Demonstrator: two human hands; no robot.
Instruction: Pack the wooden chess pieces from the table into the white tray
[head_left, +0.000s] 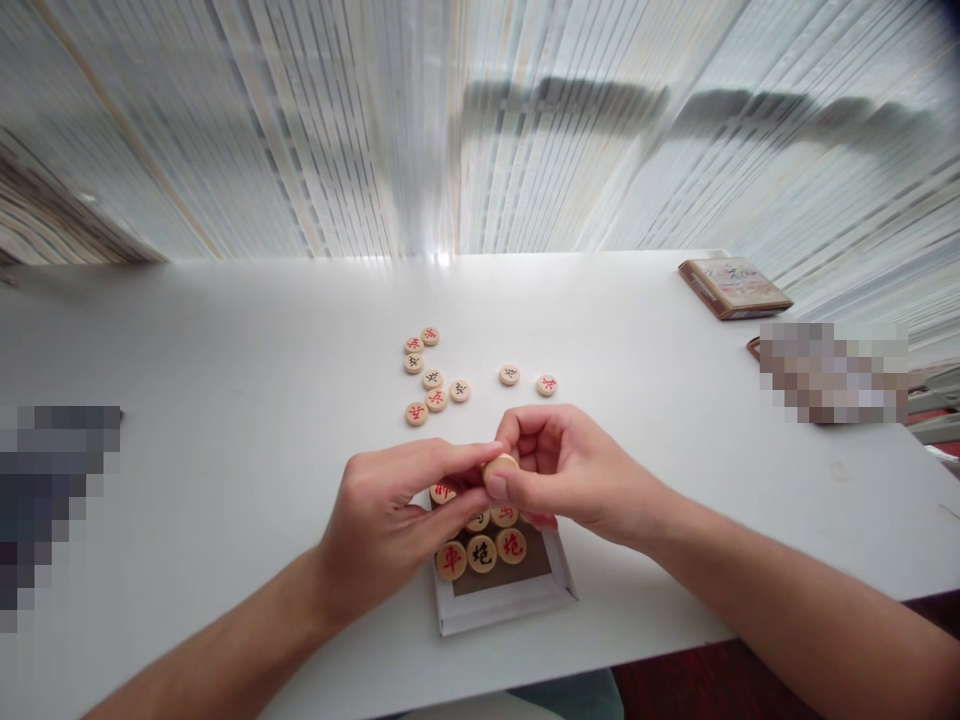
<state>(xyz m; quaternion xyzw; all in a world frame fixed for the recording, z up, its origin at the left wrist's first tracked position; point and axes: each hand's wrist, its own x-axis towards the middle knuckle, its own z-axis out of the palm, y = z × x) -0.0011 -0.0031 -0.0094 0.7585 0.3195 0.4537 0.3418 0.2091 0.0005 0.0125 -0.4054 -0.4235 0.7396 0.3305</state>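
A round wooden Chinese chess piece (500, 464) is pinched between the fingertips of my left hand (405, 500) and my right hand (574, 470), which meet over an open box. Its marked face cannot be made out. Below, the shallow white-rimmed box (491, 606) holds several pieces in rows. A red-marked piece (451, 560), a black-marked piece (481, 553) and another red-marked piece (511, 546) form the row nearest me. My fingers partly cover the rows behind.
Several smaller pieces (432, 379) lie loose on the white table (225, 380) beyond my hands. A black-marked piece (510, 375) and a red-marked piece (547, 385) sit farther right. A flat box (739, 287) rests at the back right. Blurred-out objects flank both sides; a striped curtain (337, 130) hangs behind.
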